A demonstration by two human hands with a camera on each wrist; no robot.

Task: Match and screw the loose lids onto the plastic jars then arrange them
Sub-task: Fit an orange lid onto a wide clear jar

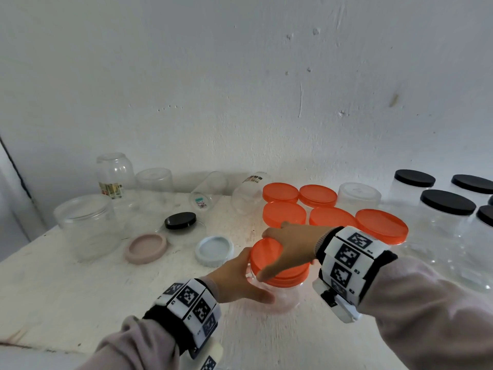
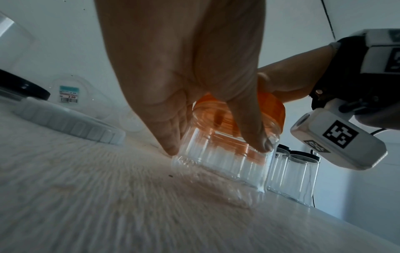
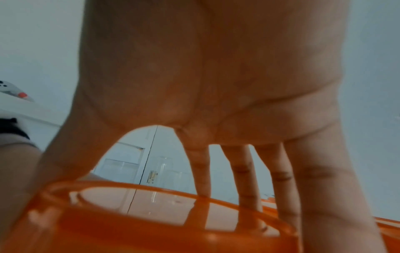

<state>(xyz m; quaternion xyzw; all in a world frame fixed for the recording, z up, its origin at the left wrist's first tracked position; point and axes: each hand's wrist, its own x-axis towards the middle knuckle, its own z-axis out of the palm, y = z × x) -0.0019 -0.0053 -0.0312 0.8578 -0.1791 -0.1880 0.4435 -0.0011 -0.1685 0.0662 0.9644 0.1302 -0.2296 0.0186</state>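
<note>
A small clear plastic jar (image 1: pixel 282 295) stands on the white table, near the front. An orange lid (image 1: pixel 266 252) sits on its mouth. My left hand (image 1: pixel 240 279) grips the jar's side from the left, thumb in front. In the left wrist view the left hand (image 2: pixel 184 68) has its fingers curled round the jar (image 2: pixel 227 164) just under the lid (image 2: pixel 272 109). My right hand (image 1: pixel 290 244) comes from the right and lies over the lid. Its fingers (image 3: pixel 242 179) and thumb reach down round the orange lid's rim (image 3: pixel 151 222).
Several orange-lidded jars (image 1: pixel 330 217) stand close behind my hands, black-lidded jars (image 1: pixel 448 201) at the right. Loose lids lie to the left: black (image 1: pixel 180 220), pink (image 1: pixel 146 248), pale blue (image 1: pixel 214 250). Lidless clear jars (image 1: pixel 88 228) stand or lie at the back left by the wall.
</note>
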